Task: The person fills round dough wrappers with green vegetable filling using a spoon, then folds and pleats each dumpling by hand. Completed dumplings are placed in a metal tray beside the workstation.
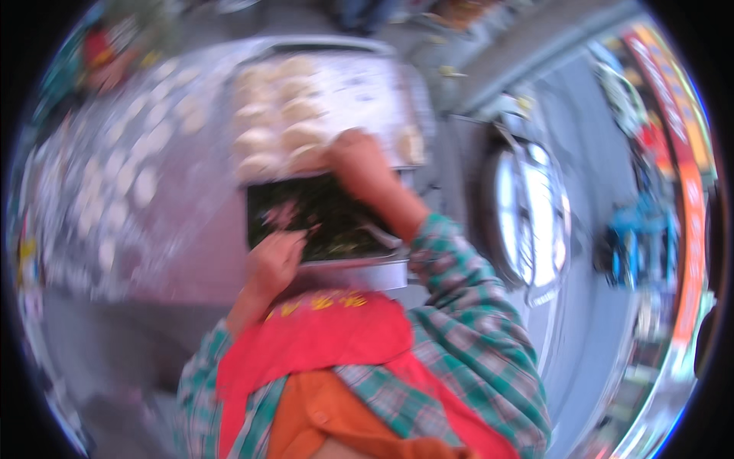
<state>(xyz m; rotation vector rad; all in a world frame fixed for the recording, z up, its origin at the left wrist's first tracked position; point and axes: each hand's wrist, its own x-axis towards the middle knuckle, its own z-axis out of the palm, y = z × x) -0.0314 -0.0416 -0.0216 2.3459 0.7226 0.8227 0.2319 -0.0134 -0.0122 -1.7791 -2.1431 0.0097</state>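
My right hand [355, 152], fingers bent down, touches or nearly touches a pale dough piece [308, 156] at the near edge of a floured tray [367, 86]. Rows of rounded dough pieces [258, 140] fill the tray's left part, and another lies at its right edge [410, 146]. Over the left side of a dark rectangular container of green filling [332, 229] is my left hand [278, 258], its fingers curled; blur hides whether it holds anything. A metal utensil [375, 235] rests in the filling at the right.
On the left, a floured table [200, 241] bears several flat dough rounds [144, 186]. Another person's hand [109, 74] is at its far left corner. To the right stands a large round pan with a shiny lid [530, 212]. A slanting post [533, 51] rises at the upper right.
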